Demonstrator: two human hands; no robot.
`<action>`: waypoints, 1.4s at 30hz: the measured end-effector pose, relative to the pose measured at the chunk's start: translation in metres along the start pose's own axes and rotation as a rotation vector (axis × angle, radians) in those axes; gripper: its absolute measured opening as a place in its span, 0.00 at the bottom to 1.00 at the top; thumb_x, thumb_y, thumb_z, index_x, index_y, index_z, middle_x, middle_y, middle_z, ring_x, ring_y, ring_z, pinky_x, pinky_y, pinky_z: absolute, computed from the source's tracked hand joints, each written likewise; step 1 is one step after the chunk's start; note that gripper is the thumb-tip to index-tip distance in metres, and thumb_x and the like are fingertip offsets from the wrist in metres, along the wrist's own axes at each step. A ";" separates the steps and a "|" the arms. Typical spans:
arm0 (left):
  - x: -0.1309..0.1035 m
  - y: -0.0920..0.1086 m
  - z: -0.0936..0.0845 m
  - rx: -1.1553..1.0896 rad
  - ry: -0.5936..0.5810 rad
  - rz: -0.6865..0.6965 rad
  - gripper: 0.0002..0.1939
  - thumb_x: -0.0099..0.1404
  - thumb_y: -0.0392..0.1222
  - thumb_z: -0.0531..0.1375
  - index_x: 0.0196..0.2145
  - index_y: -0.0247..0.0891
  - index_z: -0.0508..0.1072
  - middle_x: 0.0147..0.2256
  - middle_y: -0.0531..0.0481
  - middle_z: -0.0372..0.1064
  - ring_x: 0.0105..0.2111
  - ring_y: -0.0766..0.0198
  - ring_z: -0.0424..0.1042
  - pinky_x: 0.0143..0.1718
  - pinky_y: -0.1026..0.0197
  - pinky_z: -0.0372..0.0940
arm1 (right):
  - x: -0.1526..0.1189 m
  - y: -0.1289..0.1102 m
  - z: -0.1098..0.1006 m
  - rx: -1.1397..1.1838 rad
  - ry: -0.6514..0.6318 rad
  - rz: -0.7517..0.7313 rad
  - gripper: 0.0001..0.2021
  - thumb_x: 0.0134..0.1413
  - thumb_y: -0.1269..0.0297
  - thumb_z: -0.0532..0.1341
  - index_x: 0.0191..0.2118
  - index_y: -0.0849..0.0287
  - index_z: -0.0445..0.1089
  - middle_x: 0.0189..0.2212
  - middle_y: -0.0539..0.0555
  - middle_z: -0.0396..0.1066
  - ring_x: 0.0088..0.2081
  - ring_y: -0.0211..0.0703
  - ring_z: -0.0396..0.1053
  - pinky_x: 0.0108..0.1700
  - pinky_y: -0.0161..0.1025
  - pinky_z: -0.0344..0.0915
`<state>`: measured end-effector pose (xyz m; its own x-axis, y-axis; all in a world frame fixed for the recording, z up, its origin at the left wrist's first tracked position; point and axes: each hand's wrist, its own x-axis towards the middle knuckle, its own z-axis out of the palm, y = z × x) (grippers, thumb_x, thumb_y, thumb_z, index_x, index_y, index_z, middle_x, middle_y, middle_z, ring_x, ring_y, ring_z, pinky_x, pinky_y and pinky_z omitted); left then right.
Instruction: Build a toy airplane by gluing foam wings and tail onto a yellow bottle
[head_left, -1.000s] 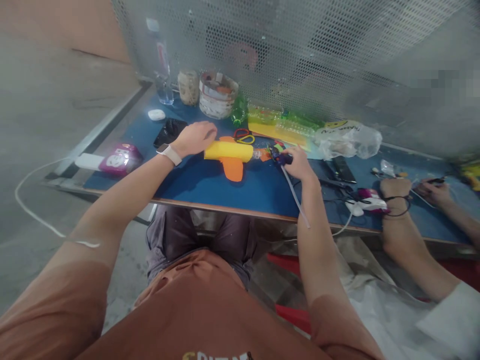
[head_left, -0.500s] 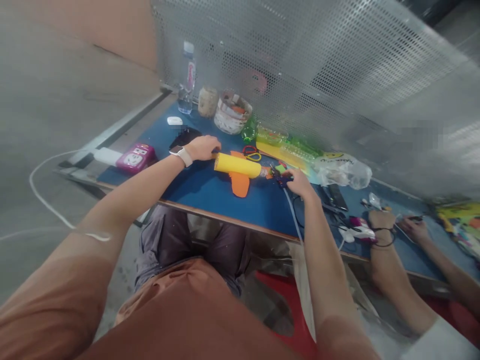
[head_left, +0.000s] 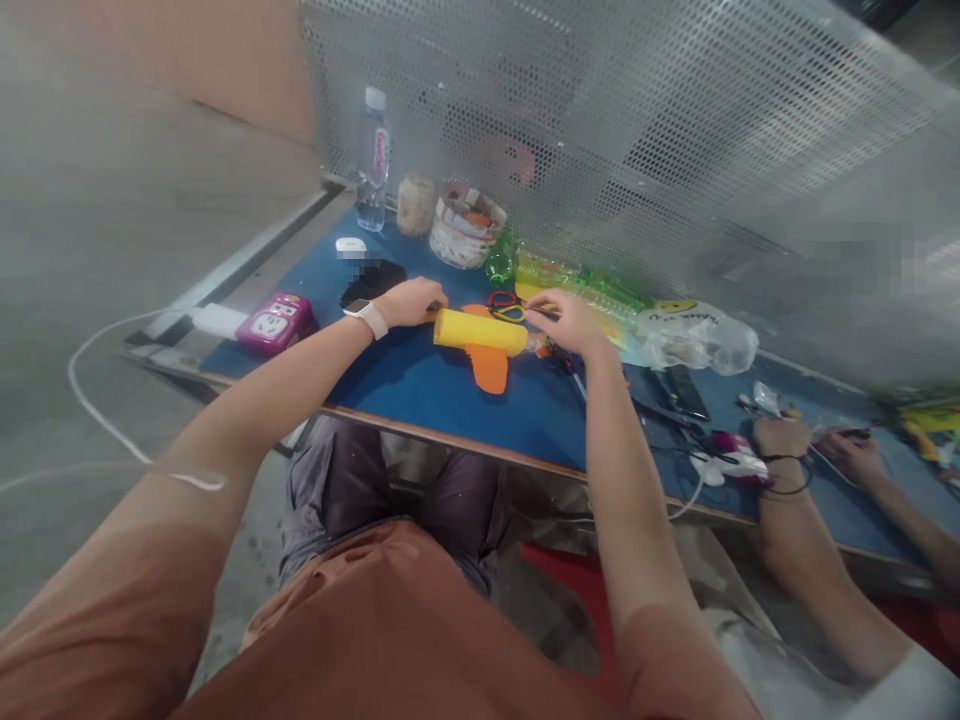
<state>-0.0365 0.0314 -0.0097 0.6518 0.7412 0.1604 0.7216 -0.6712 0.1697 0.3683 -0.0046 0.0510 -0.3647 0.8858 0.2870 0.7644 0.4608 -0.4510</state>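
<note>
A yellow tube (head_left: 480,331) with orange fins (head_left: 489,370) lies sideways on the blue table, its clear, narrow tip pointing right. At the tube's left end is my left hand (head_left: 414,302), fingers curled together by a small brownish-orange bit that I cannot make out clearly. Just behind the tube lie scissors (head_left: 507,307) with red and yellow handles. My right hand (head_left: 566,318) reaches over the tube's tip, thumb and forefinger closed at the right side of these handles. Under my right wrist sits a dark tangled thing (head_left: 561,362) with a pale cord, partly hidden.
Along the back stand a water bottle (head_left: 373,160), a jar (head_left: 415,205) and a white tub (head_left: 466,228). A magenta power socket (head_left: 276,324) is at the left. Green plastic bottles (head_left: 600,288) and a plastic bag (head_left: 697,338) lie behind. A co-worker's hands (head_left: 784,437) are at the right.
My right hand has left the dark tangled thing and moved left and back to the scissors. My left hand stays by the tube's left end. The view has shifted slightly.
</note>
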 end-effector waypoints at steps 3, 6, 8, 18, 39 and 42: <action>0.001 -0.009 0.001 -0.036 -0.009 0.029 0.16 0.83 0.44 0.69 0.60 0.41 0.95 0.57 0.39 0.92 0.58 0.47 0.90 0.66 0.52 0.79 | -0.001 -0.020 0.026 0.116 -0.085 -0.145 0.21 0.62 0.42 0.83 0.52 0.49 0.90 0.56 0.61 0.92 0.61 0.73 0.88 0.74 0.72 0.81; 0.001 -0.015 0.002 -0.035 0.032 0.024 0.16 0.85 0.45 0.68 0.61 0.43 0.94 0.59 0.39 0.91 0.61 0.46 0.89 0.69 0.50 0.78 | -0.009 -0.024 0.035 0.133 -0.100 -0.191 0.23 0.57 0.43 0.86 0.53 0.48 0.91 0.57 0.61 0.93 0.60 0.76 0.88 0.72 0.75 0.83; 0.001 -0.015 0.005 -0.028 0.067 0.017 0.17 0.86 0.45 0.66 0.63 0.44 0.93 0.61 0.39 0.90 0.63 0.45 0.87 0.70 0.48 0.78 | -0.015 -0.023 0.034 0.143 -0.092 -0.213 0.22 0.55 0.47 0.86 0.53 0.47 0.91 0.57 0.60 0.93 0.60 0.77 0.88 0.71 0.76 0.83; 0.005 -0.003 0.018 -0.026 0.092 0.002 0.21 0.89 0.49 0.63 0.65 0.40 0.92 0.61 0.35 0.89 0.63 0.41 0.86 0.69 0.43 0.78 | -0.028 -0.031 0.029 0.151 -0.064 -0.292 0.19 0.53 0.58 0.82 0.51 0.47 0.88 0.55 0.60 0.90 0.57 0.72 0.86 0.67 0.70 0.83; -0.002 0.001 -0.019 -0.144 0.414 -0.159 0.09 0.87 0.42 0.64 0.54 0.43 0.87 0.52 0.38 0.87 0.59 0.39 0.82 0.71 0.37 0.75 | -0.017 -0.021 0.059 0.171 0.034 -0.188 0.25 0.72 0.33 0.76 0.56 0.49 0.88 0.57 0.64 0.90 0.58 0.73 0.86 0.68 0.75 0.84; -0.004 0.020 -0.026 -0.213 0.417 -0.072 0.09 0.87 0.41 0.65 0.56 0.43 0.86 0.52 0.39 0.87 0.59 0.41 0.83 0.70 0.38 0.76 | -0.015 -0.026 0.069 0.219 0.088 -0.166 0.31 0.72 0.26 0.74 0.60 0.49 0.87 0.59 0.65 0.90 0.60 0.72 0.87 0.68 0.73 0.85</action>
<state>-0.0302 0.0146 0.0180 0.4209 0.7502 0.5100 0.6696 -0.6362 0.3833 0.3172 -0.0260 0.0002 -0.4201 0.7935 0.4403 0.5613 0.6084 -0.5610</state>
